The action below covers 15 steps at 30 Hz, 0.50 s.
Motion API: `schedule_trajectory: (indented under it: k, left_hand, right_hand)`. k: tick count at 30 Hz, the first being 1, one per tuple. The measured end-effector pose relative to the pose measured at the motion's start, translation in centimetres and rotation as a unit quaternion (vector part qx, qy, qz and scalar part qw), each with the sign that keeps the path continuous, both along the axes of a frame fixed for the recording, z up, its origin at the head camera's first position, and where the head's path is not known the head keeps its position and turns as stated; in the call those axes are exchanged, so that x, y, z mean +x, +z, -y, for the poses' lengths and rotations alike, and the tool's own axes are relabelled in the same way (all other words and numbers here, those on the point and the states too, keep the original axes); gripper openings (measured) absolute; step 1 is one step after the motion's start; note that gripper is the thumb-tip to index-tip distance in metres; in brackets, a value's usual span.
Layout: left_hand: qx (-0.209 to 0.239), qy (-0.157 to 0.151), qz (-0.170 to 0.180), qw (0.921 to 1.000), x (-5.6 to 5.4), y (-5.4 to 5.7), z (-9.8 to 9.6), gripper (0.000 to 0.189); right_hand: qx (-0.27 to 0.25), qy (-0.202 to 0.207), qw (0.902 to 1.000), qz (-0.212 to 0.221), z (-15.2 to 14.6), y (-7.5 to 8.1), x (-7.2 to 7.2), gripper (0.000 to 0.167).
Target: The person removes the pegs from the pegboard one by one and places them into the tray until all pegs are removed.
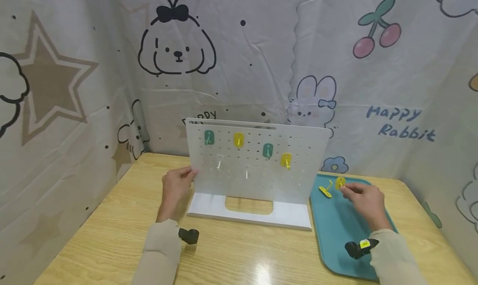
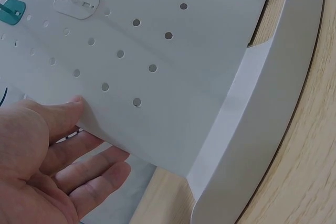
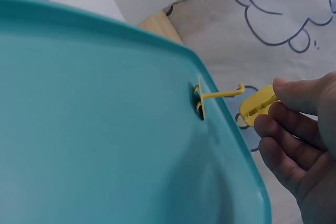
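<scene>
A white pegboard (image 1: 257, 173) stands upright on its base, with two green hooks (image 1: 267, 151), two yellow hooks (image 1: 239, 140) and two white hooks (image 1: 246, 173) on its face. My left hand (image 1: 176, 189) grips the board's left edge; in the left wrist view its thumb (image 2: 71, 111) lies on the front and the other fingers reach behind the edge. Above the teal tray (image 1: 336, 231), my right hand (image 1: 366, 202) pinches a yellow hook (image 3: 258, 104) between thumb and fingers. Another yellow hook (image 1: 325, 191) lies on the tray, its peg pointing up.
The tray sits on the wooden table (image 1: 224, 252), close to the right of the pegboard's base (image 1: 213, 206). A patterned curtain (image 1: 239, 69) hangs behind and at both sides. A black wrist camera (image 1: 189, 236) is worn on the left wrist, another (image 1: 360, 248) on the right.
</scene>
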State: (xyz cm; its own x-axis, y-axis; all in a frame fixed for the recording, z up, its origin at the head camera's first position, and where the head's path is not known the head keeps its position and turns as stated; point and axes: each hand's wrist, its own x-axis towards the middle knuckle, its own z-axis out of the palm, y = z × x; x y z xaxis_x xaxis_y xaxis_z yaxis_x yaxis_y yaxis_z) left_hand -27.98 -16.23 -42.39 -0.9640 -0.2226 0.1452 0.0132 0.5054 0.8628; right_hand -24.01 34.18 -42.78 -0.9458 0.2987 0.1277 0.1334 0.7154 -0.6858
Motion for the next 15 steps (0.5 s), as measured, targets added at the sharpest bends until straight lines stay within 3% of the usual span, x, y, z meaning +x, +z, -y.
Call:
schedule_trajectory:
  k: [6,15]
  left_hand:
    - [0.001,-0.003,-0.003,1.0000,0.0,-0.1,-0.1,0.034]
    - [0.004,-0.001,0.001,1.0000,0.0,0.0,0.1,0.034]
  right_hand:
    - [-0.011,0.000,0.9990,0.043,-0.6,-0.8,-0.7,0.040]
    - [0.002,-0.013,0.9984,0.055,-0.4,-1.6,-1.6,0.039]
